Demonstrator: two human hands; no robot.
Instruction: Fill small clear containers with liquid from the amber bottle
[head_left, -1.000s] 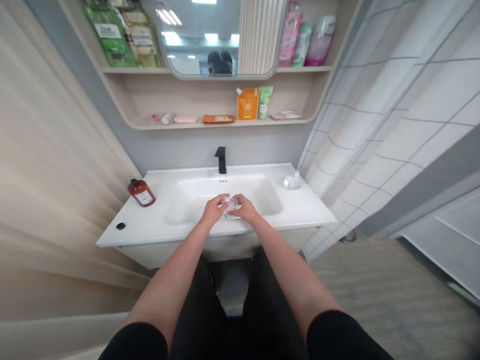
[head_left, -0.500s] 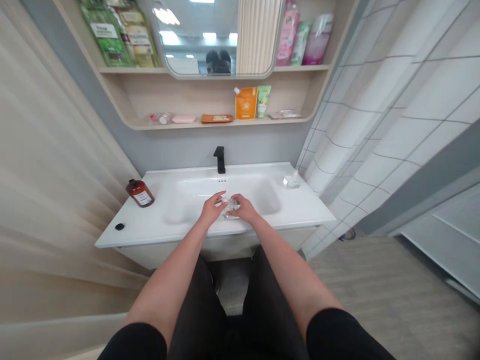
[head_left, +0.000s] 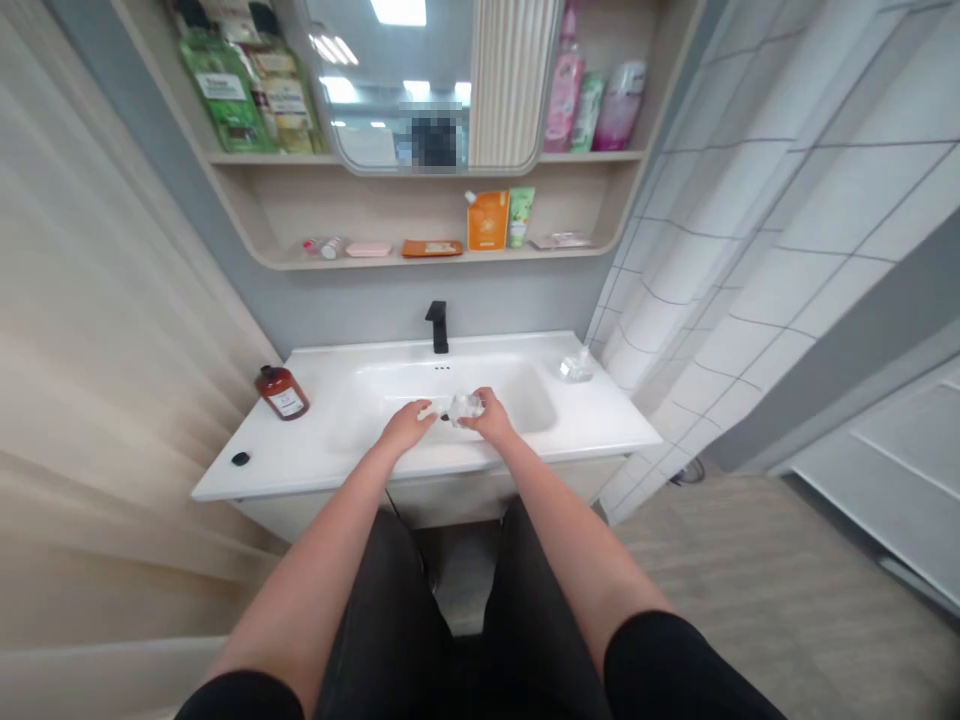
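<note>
Over the white sink basin point(head_left: 525, 395), my right hand point(head_left: 493, 418) is closed around a small clear bottle point(head_left: 466, 406). The bottle looks tilted, its top end toward the left. My left hand point(head_left: 406, 426) is just left of it, its fingers pinched on a small whitish piece point(head_left: 427, 409) that looks like the bottle's pump top. A gap shows between that piece and the bottle. The dark spot of the drain point(head_left: 445, 417) lies between the hands, lower in the basin. Blur hides the finer detail of the left fingertips.
The black faucet point(head_left: 439, 328) stands behind the basin. On the counter are a brown bottle point(head_left: 282, 392) and a black cap point(head_left: 240, 459) at left, a clear pump bottle point(head_left: 576, 367) at right. A shelf point(head_left: 442, 262) with toiletries and a mirror point(head_left: 397, 90) is above.
My left hand has moved left, away from the bottle, with the whitish piece between its fingers. The bottle in my right hand has tipped over toward the left. The head view has shifted slightly.
</note>
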